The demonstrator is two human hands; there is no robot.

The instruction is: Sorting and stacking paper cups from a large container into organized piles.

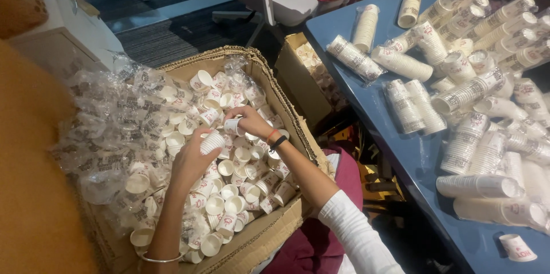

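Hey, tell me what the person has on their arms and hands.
The left hand is bare, with a thin silver bangle on its forearm. The right hand is bare too, its wrist carrying an orange thread and black band; a white ribbed sleeve covers the upper arm.

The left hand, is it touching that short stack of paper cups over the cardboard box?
Touching. The head view shows the left hand with fingers wrapped around the short stack of paper cups, no gap, above the cardboard box.

Single head-worn view, looking steeply down and close onto cardboard box [252,239]; blue table [412,159] at right, far edge possibly cropped.
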